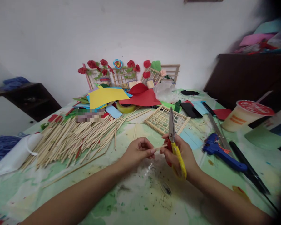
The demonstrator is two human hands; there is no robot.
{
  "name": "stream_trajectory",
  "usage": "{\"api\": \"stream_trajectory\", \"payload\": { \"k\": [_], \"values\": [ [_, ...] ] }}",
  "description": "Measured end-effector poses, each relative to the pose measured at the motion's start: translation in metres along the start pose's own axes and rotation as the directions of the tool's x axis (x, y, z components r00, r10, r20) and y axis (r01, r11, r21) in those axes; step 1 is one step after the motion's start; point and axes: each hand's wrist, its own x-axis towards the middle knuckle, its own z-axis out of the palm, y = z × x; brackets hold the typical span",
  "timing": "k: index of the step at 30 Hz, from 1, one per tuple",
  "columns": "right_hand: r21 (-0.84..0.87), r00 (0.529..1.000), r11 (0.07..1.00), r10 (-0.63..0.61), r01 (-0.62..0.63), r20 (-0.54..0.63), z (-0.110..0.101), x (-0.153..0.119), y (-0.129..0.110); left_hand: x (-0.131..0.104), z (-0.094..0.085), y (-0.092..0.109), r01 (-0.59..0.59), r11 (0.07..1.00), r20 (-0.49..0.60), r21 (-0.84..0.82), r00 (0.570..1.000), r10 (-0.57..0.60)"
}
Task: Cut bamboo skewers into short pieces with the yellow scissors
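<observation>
My left hand (139,152) pinches a short piece of wooden stick (160,147) between thumb and fingertips. The stick's other end meets the fingers of my right hand (184,153). That hand is closed around yellow-handled scissors (171,125), whose blades point up and away from me and look shut. Just beyond the scissors lies a wooden lattice panel (154,118) of thin crossed sticks. To the left of my hands, a big pile of wooden sticks (70,140) is spread over the table.
Coloured sheets, a yellow one (107,97) on top, lie behind the pile. Lattices with red paper flowers (130,63) lean against the wall. At right are a phone (191,110), a blue glue gun (224,153), a black-handled tool (248,167) and a lidded cup (239,117).
</observation>
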Motion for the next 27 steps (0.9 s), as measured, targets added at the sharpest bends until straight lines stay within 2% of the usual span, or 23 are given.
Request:
{"api": "stream_trajectory", "payload": {
  "k": [3,11,15,20,23,27],
  "values": [
    [-0.002,1.0,1.0,-0.013,0.013,0.014,0.001,-0.002,-0.001,-0.002,0.001,0.001,-0.041,0.996,0.094,0.073,0.995,0.034],
    [-0.07,0.995,0.996,-0.065,0.06,-0.07,-0.002,0.0,-0.003,-0.002,-0.002,0.003,-0.124,0.949,0.124,0.289,0.988,0.091],
    [-0.085,0.995,0.994,-0.074,0.069,-0.06,-0.003,0.001,-0.002,-0.004,-0.001,0.006,-0.116,0.947,0.129,0.299,0.988,0.081],
    [-0.082,0.995,0.991,-0.101,0.102,0.017,0.0,-0.002,0.002,-0.006,0.002,0.006,-0.093,0.959,0.169,0.269,0.984,0.048],
    [-0.14,0.994,0.984,-0.111,0.112,0.013,-0.001,-0.002,0.001,-0.003,0.001,0.006,-0.072,0.976,0.114,0.207,0.992,0.049],
    [-0.306,0.98,0.948,-0.138,0.09,-0.14,-0.014,0.008,0.001,0.003,-0.004,0.007,-0.05,0.994,-0.063,0.093,0.996,0.056]
  ]
}}
